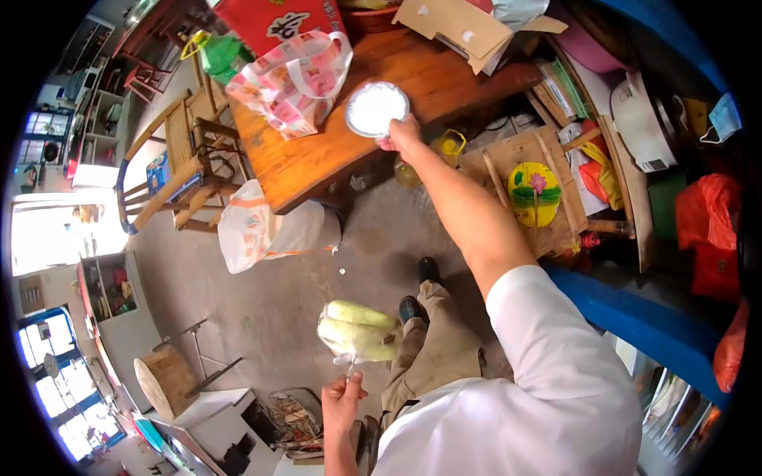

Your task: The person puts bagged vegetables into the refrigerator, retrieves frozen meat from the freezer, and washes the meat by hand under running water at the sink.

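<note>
My right hand (402, 136) reaches over the edge of the wooden table (444, 71), its fingers closed on the rim of a round white bowl (377, 109) with a silvery edge. Glare hides what, if anything, is in the bowl. Lower down, my left hand (343, 399) pinches the gathered top of a clear plastic bag (359, 332) that holds pale green, long vegetables. The bag is above the floor, near my legs. Beside the bowl on the table is a pink and white patterned carrier bag (294, 83).
A red box (278, 24), a green bottle (222, 55) and an open cardboard box (468, 32) are around the table. A bin with a white liner bag (254, 226) stands below it. Bamboo chairs (186, 147) are at the left, a wooden board (567, 186) at the right.
</note>
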Demonstrator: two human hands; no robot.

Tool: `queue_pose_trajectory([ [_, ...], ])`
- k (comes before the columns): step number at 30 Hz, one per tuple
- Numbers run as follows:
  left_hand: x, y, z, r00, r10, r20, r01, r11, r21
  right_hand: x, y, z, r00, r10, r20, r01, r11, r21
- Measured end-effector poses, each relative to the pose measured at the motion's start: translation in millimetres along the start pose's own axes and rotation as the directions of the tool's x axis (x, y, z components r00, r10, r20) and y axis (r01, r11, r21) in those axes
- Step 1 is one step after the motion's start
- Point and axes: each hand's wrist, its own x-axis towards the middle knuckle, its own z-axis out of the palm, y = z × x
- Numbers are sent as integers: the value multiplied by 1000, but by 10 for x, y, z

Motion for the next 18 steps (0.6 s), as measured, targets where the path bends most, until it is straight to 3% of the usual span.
queue_pose_trajectory([
  [4, 162, 9, 83, 996, -13, 84, 15, 1000, -26, -36, -28, -77, 974, 39, 224, -83, 978, 191],
  [6, 291, 49, 133, 987, 24, 160, -40, 994, 101, -324, 78, -215, 966, -29, 256, -25, 978, 206],
  [8, 413, 46, 179, 965, 54, 257, -115, 967, 226, -996, 144, -476, 964, -13, 267, 22, 999, -30],
  [10, 555, -33, 240, 922, 36, 385, -165, 937, 308, -1541, 722, -890, 918, -35, 395, 74, 994, -83],
  [11, 653, -87, 247, 885, 59, 461, -256, 890, 377, -1996, 1022, -1109, 954, -32, 299, 68, 992, -110],
  [12, 736, -99, 270, 852, 53, 520, -301, 862, 407, -2449, 1369, -1375, 962, -160, 220, 235, 898, -372],
  [13, 833, -104, 301, 802, 76, 593, -449, 731, 514, -2846, 1618, -1660, 941, -151, 302, 304, 769, -562],
  [14, 915, -169, 323, 744, 80, 663, -580, 569, 583, -3350, 1927, -1895, 969, -145, 202, 241, 748, -619],
  [15, 1175, -408, 322, 674, 27, 738, -629, 546, 554, -3759, 2222, -2129, 971, 2, 238, 189, 602, -776],
  [16, 1359, -508, 400, 632, -8, 775, -666, 505, 549, -4257, 2424, -2223, 968, 124, 219, 109, 577, -810],
  [18, 1562, -605, 472, 569, -104, 816, -813, 78, 577, -5112, 2730, -2235, 925, 373, 66, -184, 596, -781],
])
